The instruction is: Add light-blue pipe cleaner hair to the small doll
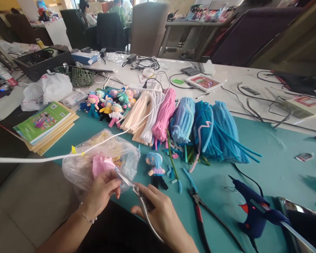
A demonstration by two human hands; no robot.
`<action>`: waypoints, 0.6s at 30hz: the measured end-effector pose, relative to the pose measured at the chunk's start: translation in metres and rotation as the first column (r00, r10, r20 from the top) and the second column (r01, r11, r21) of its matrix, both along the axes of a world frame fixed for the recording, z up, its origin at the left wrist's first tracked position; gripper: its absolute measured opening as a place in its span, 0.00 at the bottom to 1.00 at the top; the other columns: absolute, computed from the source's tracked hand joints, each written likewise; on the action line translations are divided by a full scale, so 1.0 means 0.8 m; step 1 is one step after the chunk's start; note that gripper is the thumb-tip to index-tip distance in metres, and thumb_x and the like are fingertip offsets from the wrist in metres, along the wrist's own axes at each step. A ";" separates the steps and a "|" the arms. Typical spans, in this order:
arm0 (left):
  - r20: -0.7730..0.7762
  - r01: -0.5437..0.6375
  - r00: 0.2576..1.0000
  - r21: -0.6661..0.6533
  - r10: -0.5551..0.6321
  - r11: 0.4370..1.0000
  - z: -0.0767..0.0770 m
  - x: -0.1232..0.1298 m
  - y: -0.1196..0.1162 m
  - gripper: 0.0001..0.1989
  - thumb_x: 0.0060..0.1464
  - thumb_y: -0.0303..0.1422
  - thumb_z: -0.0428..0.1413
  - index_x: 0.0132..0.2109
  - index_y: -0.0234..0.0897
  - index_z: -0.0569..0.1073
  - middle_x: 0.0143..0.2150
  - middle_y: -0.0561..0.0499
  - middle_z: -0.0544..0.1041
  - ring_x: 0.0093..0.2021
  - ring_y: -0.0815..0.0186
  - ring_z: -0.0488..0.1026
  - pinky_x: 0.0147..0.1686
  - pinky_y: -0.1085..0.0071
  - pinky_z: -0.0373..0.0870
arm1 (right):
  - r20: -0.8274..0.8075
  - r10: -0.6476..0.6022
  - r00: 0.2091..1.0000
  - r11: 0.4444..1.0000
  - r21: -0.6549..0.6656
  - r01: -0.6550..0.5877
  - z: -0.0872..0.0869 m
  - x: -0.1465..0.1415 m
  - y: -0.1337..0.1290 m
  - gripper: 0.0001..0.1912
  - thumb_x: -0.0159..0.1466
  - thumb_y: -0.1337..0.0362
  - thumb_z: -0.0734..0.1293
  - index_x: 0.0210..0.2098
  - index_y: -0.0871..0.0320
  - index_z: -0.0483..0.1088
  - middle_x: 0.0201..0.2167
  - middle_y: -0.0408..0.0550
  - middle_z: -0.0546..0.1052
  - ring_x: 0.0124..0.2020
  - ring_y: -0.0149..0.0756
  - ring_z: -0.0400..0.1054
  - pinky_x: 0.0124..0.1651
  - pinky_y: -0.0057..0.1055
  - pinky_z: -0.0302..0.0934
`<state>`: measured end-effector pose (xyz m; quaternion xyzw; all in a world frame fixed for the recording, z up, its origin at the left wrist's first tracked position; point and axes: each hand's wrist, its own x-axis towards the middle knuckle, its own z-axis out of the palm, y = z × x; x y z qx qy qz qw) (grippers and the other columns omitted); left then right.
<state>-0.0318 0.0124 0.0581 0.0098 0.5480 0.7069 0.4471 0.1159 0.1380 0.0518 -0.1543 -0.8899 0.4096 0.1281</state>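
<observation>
My right hand [159,211] grips metal scissors [131,184] with a serrated blade, which points up and left. At the blade's tip, my left hand [104,191] is closed in a pinch; what lies between its fingers is too small to make out. Just beyond it rests a clear plastic bag [81,172] with a pink piece [102,164] at its opening. A small doll [156,168] with blue hair, a lilac top and black legs lies beyond my right hand, and cut bits of blue pipe cleaner [170,172] are scattered beside it.
Bundles of blue [226,133], pink [164,116] and cream pipe cleaners [135,116] line the green mat. Several finished dolls [116,105] lie to their left. Pliers [197,200] and a blue glue gun [252,207] are at right. A white cable [47,160] crosses in front.
</observation>
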 end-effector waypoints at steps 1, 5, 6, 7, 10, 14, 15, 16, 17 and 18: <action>-0.004 -0.003 1.000 -0.004 0.003 1.000 0.000 0.000 0.000 0.13 0.36 0.34 0.70 0.24 0.34 0.74 0.17 0.57 0.70 0.16 0.75 0.65 0.19 0.78 0.62 | 0.008 0.004 1.000 1.000 0.015 -0.004 -0.001 0.000 0.000 0.34 0.66 0.38 0.62 0.54 0.59 0.76 0.26 0.47 0.72 0.21 0.35 0.68 0.24 0.28 0.60; -0.005 -0.006 1.000 -0.017 0.006 1.000 0.001 -0.001 0.001 0.13 0.35 0.34 0.70 0.24 0.33 0.74 0.17 0.57 0.70 0.16 0.75 0.65 0.19 0.77 0.63 | 0.021 0.003 1.000 0.999 0.053 -0.004 -0.004 0.000 0.000 0.34 0.66 0.39 0.62 0.55 0.60 0.76 0.25 0.46 0.71 0.20 0.33 0.65 0.23 0.28 0.59; -0.001 -0.005 1.000 -0.020 0.005 1.000 0.002 -0.001 0.001 0.13 0.35 0.34 0.70 0.23 0.33 0.74 0.17 0.57 0.70 0.16 0.75 0.65 0.19 0.77 0.63 | 0.019 0.003 1.000 0.998 0.055 -0.004 -0.005 0.000 0.000 0.33 0.67 0.39 0.62 0.55 0.60 0.76 0.25 0.46 0.71 0.20 0.33 0.65 0.23 0.27 0.58; 0.003 -0.004 1.000 -0.022 0.004 1.000 0.003 -0.001 0.001 0.13 0.35 0.34 0.71 0.23 0.33 0.74 0.17 0.57 0.70 0.16 0.75 0.65 0.19 0.77 0.63 | 0.014 0.002 1.000 0.998 0.055 -0.003 -0.006 0.000 -0.001 0.34 0.67 0.39 0.62 0.55 0.60 0.76 0.24 0.46 0.71 0.20 0.33 0.65 0.23 0.27 0.58; 0.021 -0.007 1.000 -0.020 0.007 1.000 0.006 -0.001 0.001 0.15 0.33 0.35 0.72 0.23 0.33 0.74 0.16 0.58 0.70 0.16 0.75 0.65 0.18 0.78 0.63 | -0.014 -0.002 1.000 0.998 0.058 0.003 -0.009 0.000 -0.001 0.35 0.68 0.39 0.60 0.55 0.62 0.76 0.24 0.45 0.71 0.20 0.32 0.65 0.23 0.27 0.59; 0.042 -0.010 0.999 0.001 0.010 1.000 0.006 -0.001 0.001 0.17 0.32 0.37 0.73 0.23 0.33 0.74 0.18 0.58 0.71 0.16 0.76 0.66 0.18 0.79 0.63 | -0.055 -0.013 0.998 0.998 0.062 0.017 -0.013 0.002 -0.001 0.36 0.68 0.38 0.58 0.54 0.63 0.77 0.23 0.46 0.71 0.20 0.32 0.65 0.24 0.26 0.59; 0.046 -0.008 0.999 0.007 0.008 1.000 0.006 -0.001 0.000 0.18 0.32 0.38 0.74 0.23 0.33 0.74 0.18 0.57 0.71 0.16 0.76 0.66 0.18 0.79 0.63 | -0.063 -0.014 0.998 0.998 0.063 0.018 -0.014 0.002 -0.001 0.36 0.68 0.38 0.57 0.54 0.63 0.77 0.23 0.46 0.71 0.19 0.32 0.65 0.23 0.26 0.59; 0.051 -0.004 0.999 0.015 0.004 1.000 0.006 -0.002 0.000 0.19 0.32 0.39 0.74 0.23 0.33 0.74 0.19 0.57 0.72 0.16 0.76 0.66 0.18 0.79 0.63 | -0.069 -0.013 0.998 0.998 0.063 0.017 -0.014 0.002 -0.002 0.36 0.69 0.38 0.57 0.54 0.63 0.77 0.23 0.46 0.71 0.19 0.32 0.64 0.23 0.26 0.59; 0.056 0.000 0.998 0.023 -0.001 1.000 0.005 -0.002 0.000 0.20 0.32 0.40 0.74 0.24 0.33 0.74 0.19 0.57 0.72 0.16 0.76 0.66 0.18 0.79 0.64 | -0.071 -0.011 0.997 0.998 0.061 0.015 -0.015 0.001 -0.002 0.36 0.69 0.39 0.57 0.54 0.63 0.77 0.23 0.46 0.71 0.19 0.32 0.64 0.23 0.26 0.59; 0.062 0.004 0.998 0.032 -0.006 0.999 0.004 -0.002 0.000 0.20 0.32 0.41 0.74 0.24 0.32 0.74 0.19 0.56 0.72 0.17 0.76 0.67 0.19 0.79 0.64 | -0.072 -0.009 0.997 0.998 0.060 0.013 -0.015 0.001 -0.003 0.36 0.69 0.39 0.57 0.54 0.63 0.77 0.22 0.46 0.71 0.19 0.32 0.65 0.23 0.26 0.59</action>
